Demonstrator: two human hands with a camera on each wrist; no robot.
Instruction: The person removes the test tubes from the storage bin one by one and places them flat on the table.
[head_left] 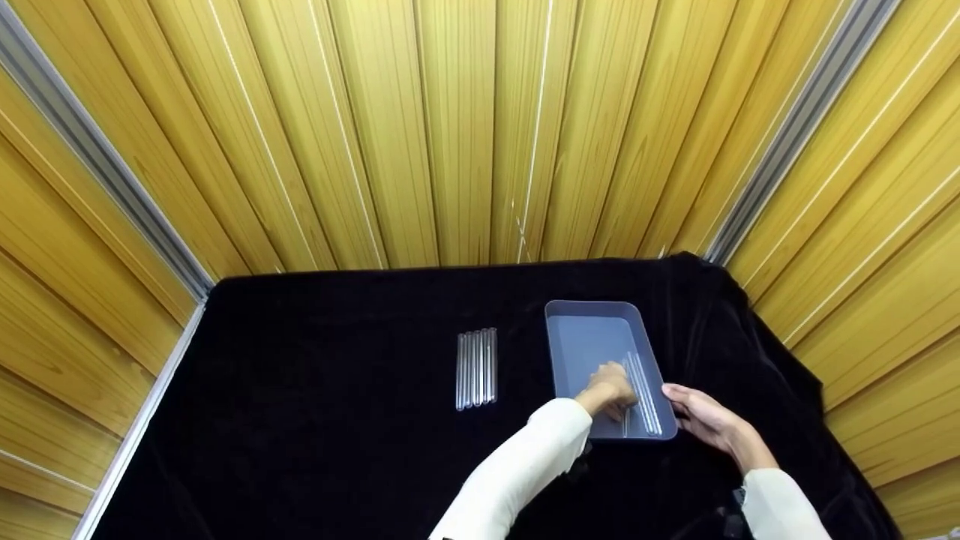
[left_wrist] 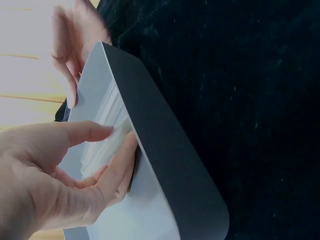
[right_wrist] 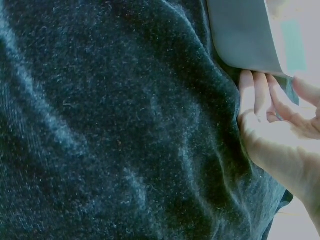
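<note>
A shallow grey-blue tray [head_left: 589, 341] lies on black cloth at the right, with several clear test tubes [head_left: 646, 397] lengthwise along its right side. My left hand [head_left: 611, 386] reaches down into the tray, its thumb and bent fingers round a clear test tube [head_left: 627, 429]; the hand hides the tube's middle. In the left wrist view, the left thumb and fingertips are close together over the tubes [left_wrist: 112, 107]. My right hand [head_left: 705, 416] grips the tray's near right edge, thumb at the rim and fingers against the outer wall [right_wrist: 250, 45], as the right wrist view shows.
Left of the tray, several more clear test tubes [head_left: 476, 369] lie side by side in a row on the black cloth [head_left: 315, 405]. Yellow wood-patterned panels [head_left: 465, 135] stand behind and at both sides. The cloth is wrinkled at the right.
</note>
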